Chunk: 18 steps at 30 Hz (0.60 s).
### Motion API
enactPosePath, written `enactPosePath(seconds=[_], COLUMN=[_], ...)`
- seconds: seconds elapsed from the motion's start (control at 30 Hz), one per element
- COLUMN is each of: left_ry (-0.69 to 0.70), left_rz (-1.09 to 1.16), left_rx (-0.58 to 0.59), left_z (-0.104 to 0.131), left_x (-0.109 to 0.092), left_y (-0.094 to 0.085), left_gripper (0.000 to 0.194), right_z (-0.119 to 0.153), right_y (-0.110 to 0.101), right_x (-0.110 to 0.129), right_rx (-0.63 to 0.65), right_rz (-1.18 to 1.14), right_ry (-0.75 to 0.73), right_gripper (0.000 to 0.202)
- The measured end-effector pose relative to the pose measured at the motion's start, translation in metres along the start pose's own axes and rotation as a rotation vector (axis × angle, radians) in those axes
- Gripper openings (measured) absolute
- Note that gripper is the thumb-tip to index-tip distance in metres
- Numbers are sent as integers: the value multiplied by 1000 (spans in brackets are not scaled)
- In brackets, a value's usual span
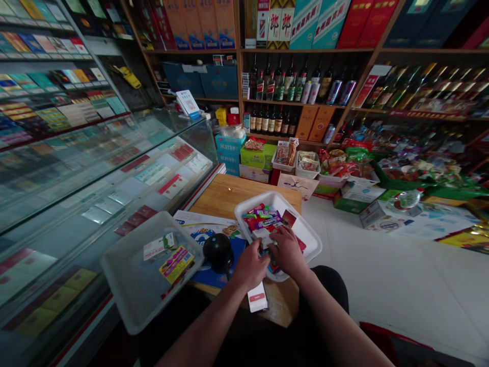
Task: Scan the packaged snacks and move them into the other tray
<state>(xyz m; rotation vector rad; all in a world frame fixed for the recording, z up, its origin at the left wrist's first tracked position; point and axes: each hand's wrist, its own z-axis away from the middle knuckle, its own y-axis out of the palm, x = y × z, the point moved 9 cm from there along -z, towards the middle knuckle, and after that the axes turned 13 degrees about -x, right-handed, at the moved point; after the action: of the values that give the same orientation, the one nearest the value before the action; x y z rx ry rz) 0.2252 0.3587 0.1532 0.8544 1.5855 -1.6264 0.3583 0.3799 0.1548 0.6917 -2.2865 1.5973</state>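
Tray point(308, 232) of white plastic, rectangular with rounded corners, holds glossy multicoloured packets point(268, 220) under and beyond the fingertips. Left hand point(251, 265) and right hand point(287, 250): fingers partly curled; grip cannot be determined.

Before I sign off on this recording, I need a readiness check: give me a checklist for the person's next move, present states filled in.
1. Hands clear of the white rectangular plastic tray: not ok; the bare left hand and bare right hand are over its contents.
2. Firm hold on an item: cannot tell; the fingers hide any grip.
3. Colourful wrapped packets inside that tray: ok.
4. Yellow-and-purple printed box inside the frosted grey plastic tray: ok.
5. Black round-headed device outside both trays: ok, between them.
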Motion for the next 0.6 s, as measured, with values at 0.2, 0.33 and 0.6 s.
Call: enactPosePath(seconds=[0.2,0.33,0.6], left_ry=[149,265,227], left_rz=[-86,-131,-173], left_rx=[-66,-170,-229], left_z=[13,24,28], left_x=[-20,-33,-34], left_y=[-16,-36,-75], left_gripper=[59,63,61], right_z=[0,1,-10], right_y=[-19,-34,-43], right_x=[15,32,82], right_rx=[-41,-107,-196], right_rz=[-71,-141,-237], right_ry=[-31,-13,-106], right_gripper=[31,38,41])
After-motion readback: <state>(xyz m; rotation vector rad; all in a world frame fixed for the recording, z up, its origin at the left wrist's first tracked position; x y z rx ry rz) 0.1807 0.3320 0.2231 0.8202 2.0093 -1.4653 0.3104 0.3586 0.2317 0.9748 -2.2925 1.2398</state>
